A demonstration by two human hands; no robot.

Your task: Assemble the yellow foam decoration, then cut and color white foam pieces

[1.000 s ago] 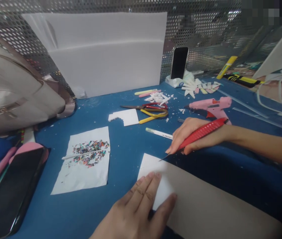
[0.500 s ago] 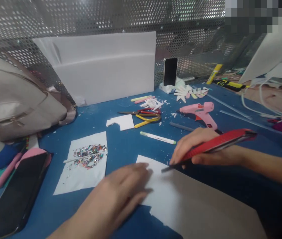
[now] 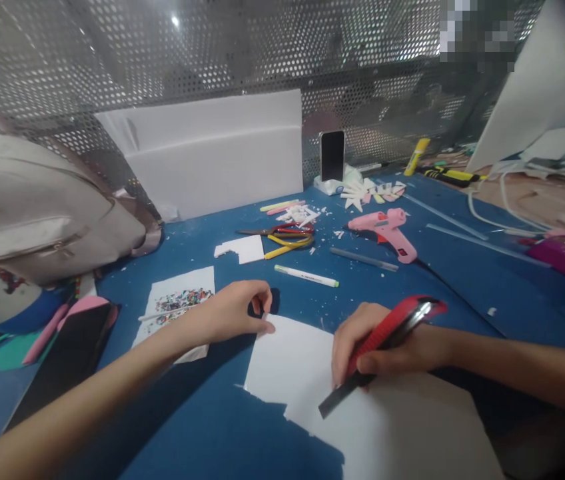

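Observation:
My right hand grips a red box cutter, its blade extended and pointing down and left over a white board. The blade tip is above or touching the board; I cannot tell which. The board lies flat on the blue table and has a ragged, notched lower-left edge. My left hand pinches the board's upper-left corner, with the thumb on its top and the fingers curled beside the edge. Behind that forearm is a paper with colourful glitter flakes and a thin white stick on it, partly hidden.
Beyond the board are a white marker, scissors, a pink glue gun with its cord, and a cut white scrap. A phone stands at the back. A pale backpack and dark phone are left.
My left hand has moved from flat on the board to its upper-left corner. The knife has shifted from the board's far edge to over its surface. The view has tilted slightly.

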